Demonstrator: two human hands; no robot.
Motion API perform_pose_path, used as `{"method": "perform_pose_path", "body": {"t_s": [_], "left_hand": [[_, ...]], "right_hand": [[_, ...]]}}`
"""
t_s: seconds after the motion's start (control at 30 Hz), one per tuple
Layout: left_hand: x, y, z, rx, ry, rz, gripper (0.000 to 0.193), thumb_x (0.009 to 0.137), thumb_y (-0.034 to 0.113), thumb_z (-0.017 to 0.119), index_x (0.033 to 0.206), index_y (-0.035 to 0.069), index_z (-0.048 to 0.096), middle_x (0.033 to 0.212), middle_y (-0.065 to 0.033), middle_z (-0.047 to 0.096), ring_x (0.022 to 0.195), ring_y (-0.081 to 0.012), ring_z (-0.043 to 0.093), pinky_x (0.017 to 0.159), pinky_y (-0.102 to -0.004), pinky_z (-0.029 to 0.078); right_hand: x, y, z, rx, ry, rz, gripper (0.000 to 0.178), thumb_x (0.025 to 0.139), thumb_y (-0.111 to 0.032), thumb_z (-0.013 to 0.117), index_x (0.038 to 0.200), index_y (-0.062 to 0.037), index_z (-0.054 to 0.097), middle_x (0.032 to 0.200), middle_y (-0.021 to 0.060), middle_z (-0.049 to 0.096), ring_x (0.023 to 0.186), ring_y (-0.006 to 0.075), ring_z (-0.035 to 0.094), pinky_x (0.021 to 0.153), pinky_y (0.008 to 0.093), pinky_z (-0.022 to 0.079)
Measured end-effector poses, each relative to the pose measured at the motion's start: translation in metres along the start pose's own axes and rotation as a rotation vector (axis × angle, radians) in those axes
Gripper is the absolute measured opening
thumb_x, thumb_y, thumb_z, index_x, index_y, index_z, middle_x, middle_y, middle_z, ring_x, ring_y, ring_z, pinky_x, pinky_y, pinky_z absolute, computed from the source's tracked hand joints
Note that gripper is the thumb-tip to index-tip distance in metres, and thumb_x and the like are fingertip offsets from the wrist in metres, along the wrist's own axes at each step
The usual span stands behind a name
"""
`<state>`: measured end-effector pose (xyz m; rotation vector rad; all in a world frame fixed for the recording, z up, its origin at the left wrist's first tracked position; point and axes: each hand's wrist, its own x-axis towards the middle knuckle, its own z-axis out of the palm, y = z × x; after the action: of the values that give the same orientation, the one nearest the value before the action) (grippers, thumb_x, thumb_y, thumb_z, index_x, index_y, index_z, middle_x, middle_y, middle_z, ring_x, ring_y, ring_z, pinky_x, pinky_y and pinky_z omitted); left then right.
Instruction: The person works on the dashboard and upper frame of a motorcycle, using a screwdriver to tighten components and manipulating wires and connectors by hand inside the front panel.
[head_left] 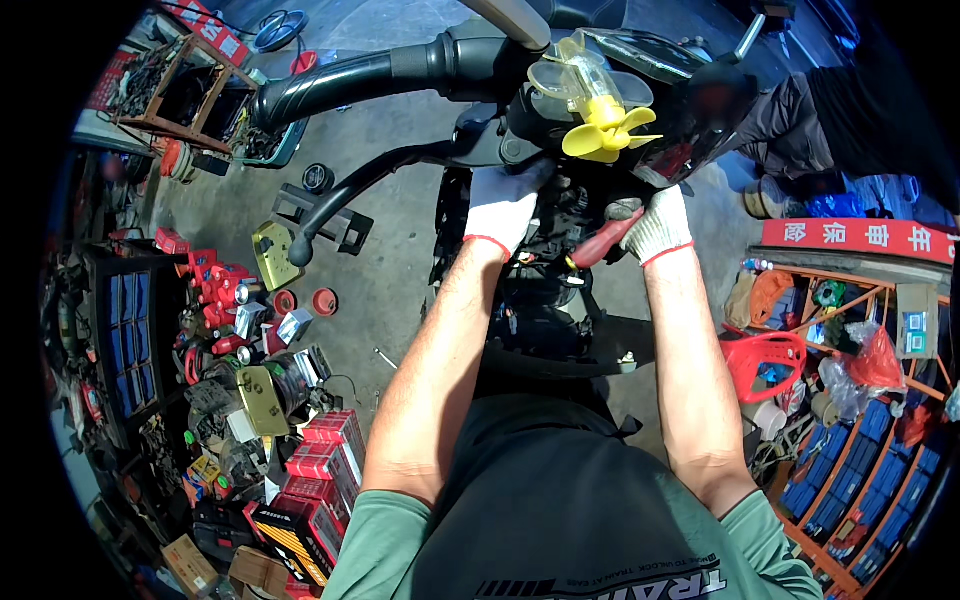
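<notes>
Both hands wear white knit gloves with red cuffs and reach under the handlebar [400, 75] of a scooter. My left hand [500, 205] is at the dark opened front part, by exposed wiring [550, 235]; its fingers are lost in shadow, so their grip does not show. In my right hand [662, 228] is a red-handled tool [603, 240], its handle end pointing down and left. Its working end is hidden, so I cannot tell its exact kind. Above both hands sits a yellow toy propeller [607, 130] on the handlebar's middle. A black brake lever [350, 190] sticks out left.
A person's leg in dark trousers [790, 125] is at the upper right. Red bottles, cans and boxes [325, 450] crowd the floor at left, near a dark shelf [130, 330]. At right stand a red plastic chair [765, 365] and an orange rack [840, 480] with blue bins.
</notes>
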<state>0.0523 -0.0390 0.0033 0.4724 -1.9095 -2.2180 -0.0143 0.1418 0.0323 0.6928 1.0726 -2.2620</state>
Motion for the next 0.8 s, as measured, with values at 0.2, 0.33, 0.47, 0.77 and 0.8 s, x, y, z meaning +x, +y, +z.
{"method": "perform_pose_path", "body": {"t_s": [0.2, 0.33, 0.47, 0.77, 0.8], "left_hand": [[-0.009, 0.028, 0.008, 0.060, 0.028, -0.137, 0.032, 0.085, 0.010, 0.065, 0.114, -0.002, 0.060, 0.105, -0.0092, 0.067, 0.086, -0.0131, 0.062, 0.078, -0.0256, 0.047], [-0.005, 0.008, 0.001, -0.114, -0.004, -0.109, 0.031, 0.086, 0.012, 0.064, 0.113, -0.003, 0.059, 0.100, -0.0089, 0.066, 0.084, -0.0142, 0.061, 0.074, -0.0257, 0.047], [-0.013, 0.009, 0.015, -0.119, 0.036, -0.157, 0.028, 0.087, 0.015, 0.063, 0.109, -0.002, 0.062, 0.092, -0.0074, 0.066, 0.074, -0.0110, 0.059, 0.065, -0.0246, 0.048], [-0.014, 0.016, 0.046, -0.518, 0.018, -0.322, 0.027, 0.093, 0.009, 0.052, 0.118, 0.000, 0.051, 0.103, -0.0092, 0.062, 0.085, -0.0224, 0.067, 0.066, -0.0291, 0.056], [-0.012, 0.015, 0.047, -0.538, 0.030, -0.315, 0.026, 0.093, 0.009, 0.052, 0.117, -0.001, 0.051, 0.103, -0.0099, 0.062, 0.085, -0.0226, 0.066, 0.067, -0.0297, 0.056]], "right_hand": [[-0.004, 0.001, 0.003, 0.028, 0.070, -0.020, 0.020, 0.088, -0.030, 0.051, 0.077, -0.0132, 0.054, 0.059, -0.0018, 0.047, 0.039, 0.0108, 0.034, 0.035, 0.0227, 0.029], [0.000, 0.001, 0.001, 0.019, 0.022, 0.009, 0.022, 0.088, -0.032, 0.052, 0.076, -0.0133, 0.053, 0.058, -0.0018, 0.046, 0.038, 0.0110, 0.034, 0.036, 0.0233, 0.029], [0.001, -0.002, -0.004, 0.000, 0.057, -0.016, 0.025, 0.087, -0.036, 0.053, 0.077, -0.0129, 0.051, 0.058, -0.0010, 0.044, 0.039, 0.0120, 0.034, 0.036, 0.0240, 0.030], [0.002, 0.002, -0.001, 0.019, -0.061, -0.028, 0.025, 0.088, -0.032, 0.052, 0.090, -0.0071, 0.056, 0.068, 0.0058, 0.059, 0.041, 0.0102, 0.043, 0.034, 0.0194, 0.034], [0.001, 0.001, 0.000, 0.005, -0.126, -0.025, 0.026, 0.088, -0.032, 0.052, 0.090, -0.0069, 0.056, 0.068, 0.0062, 0.059, 0.041, 0.0104, 0.043, 0.034, 0.0197, 0.034]]}}
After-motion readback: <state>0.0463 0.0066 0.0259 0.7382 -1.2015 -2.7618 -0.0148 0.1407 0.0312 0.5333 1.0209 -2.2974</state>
